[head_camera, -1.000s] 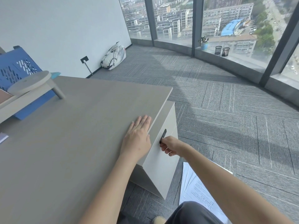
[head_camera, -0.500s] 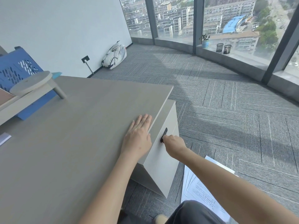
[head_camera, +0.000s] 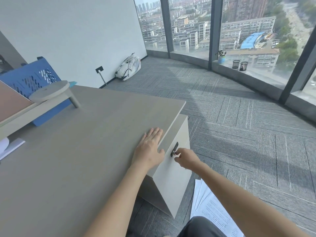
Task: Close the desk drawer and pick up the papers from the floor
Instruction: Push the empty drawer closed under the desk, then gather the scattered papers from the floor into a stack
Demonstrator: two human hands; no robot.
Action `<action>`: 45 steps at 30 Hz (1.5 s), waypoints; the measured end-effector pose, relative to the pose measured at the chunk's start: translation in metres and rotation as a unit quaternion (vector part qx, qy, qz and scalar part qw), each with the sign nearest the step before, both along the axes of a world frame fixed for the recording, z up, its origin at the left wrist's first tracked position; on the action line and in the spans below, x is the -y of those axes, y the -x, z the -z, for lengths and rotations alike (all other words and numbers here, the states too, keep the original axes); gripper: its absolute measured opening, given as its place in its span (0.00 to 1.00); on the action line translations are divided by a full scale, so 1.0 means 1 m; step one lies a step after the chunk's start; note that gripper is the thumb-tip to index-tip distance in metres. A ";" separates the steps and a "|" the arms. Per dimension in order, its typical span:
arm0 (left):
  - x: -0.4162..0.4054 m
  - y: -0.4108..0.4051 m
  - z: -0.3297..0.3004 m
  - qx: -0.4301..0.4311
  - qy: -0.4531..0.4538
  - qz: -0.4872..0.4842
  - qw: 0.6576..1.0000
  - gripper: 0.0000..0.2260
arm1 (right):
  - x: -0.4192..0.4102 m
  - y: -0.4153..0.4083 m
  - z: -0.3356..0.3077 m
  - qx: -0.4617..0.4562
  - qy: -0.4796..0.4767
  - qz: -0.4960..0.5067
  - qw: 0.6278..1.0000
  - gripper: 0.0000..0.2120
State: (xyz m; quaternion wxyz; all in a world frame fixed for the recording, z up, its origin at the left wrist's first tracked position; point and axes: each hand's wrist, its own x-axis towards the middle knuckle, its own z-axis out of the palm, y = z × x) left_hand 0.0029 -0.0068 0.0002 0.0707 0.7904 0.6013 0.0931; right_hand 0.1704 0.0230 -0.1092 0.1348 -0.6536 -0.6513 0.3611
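A pale wooden desk [head_camera: 77, 159] fills the left. Under its right end sits the white drawer unit [head_camera: 172, 182], with a black handle [head_camera: 175, 147] on its front. My left hand [head_camera: 148, 151] lies flat on the desk top at the edge just above the drawer, fingers spread. My right hand [head_camera: 186, 159] pinches the lower end of the handle. White printed papers [head_camera: 210, 207] lie fanned on the grey carpet right of the drawer unit, partly hidden by my right forearm and knee.
On the desk's far left stand a blue perforated organiser [head_camera: 29, 79], a riser with a round pad [head_camera: 49, 90] and a white sheet [head_camera: 10, 147]. A white bag [head_camera: 130, 67] leans on the far wall. Two mesh cups [head_camera: 239, 65] sit on the window sill.
My right hand has shifted from a curled grip on the handle to a fingertip pinch at its lower end. My left hand stays flat on the desk.
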 end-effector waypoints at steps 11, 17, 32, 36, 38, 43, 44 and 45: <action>0.042 -0.040 -0.019 0.157 -0.020 -0.045 0.986 0.27 | 0.058 -0.065 -0.064 -0.024 -0.035 0.030 0.999 0.16; 0.065 -0.095 -0.033 0.192 0.011 -0.054 0.980 0.19 | 0.104 -0.119 -0.101 -0.003 -0.066 0.043 0.997 0.13; 0.110 -0.177 -0.048 0.277 0.055 -0.002 0.959 0.15 | 0.213 -0.218 -0.164 0.012 -0.109 0.067 0.992 0.12; 0.108 -0.187 -0.040 0.269 0.061 -0.002 0.961 0.13 | 0.225 -0.231 -0.161 0.007 -0.114 0.080 0.990 0.12; 0.105 -0.194 -0.032 0.265 0.069 -0.005 0.962 0.13 | 0.227 -0.239 -0.153 0.006 -0.116 0.083 0.990 0.12; 0.097 -0.211 -0.001 0.247 0.107 -0.019 0.963 0.13 | 0.219 -0.259 -0.125 0.010 -0.099 0.095 0.991 0.13; 0.096 -0.214 0.006 0.246 0.116 -0.024 0.962 0.14 | 0.218 -0.263 -0.119 0.006 -0.091 0.099 0.991 0.13; 0.095 -0.217 0.012 0.246 0.126 -0.031 0.961 0.14 | 0.216 -0.267 -0.112 0.002 -0.086 0.102 0.991 0.13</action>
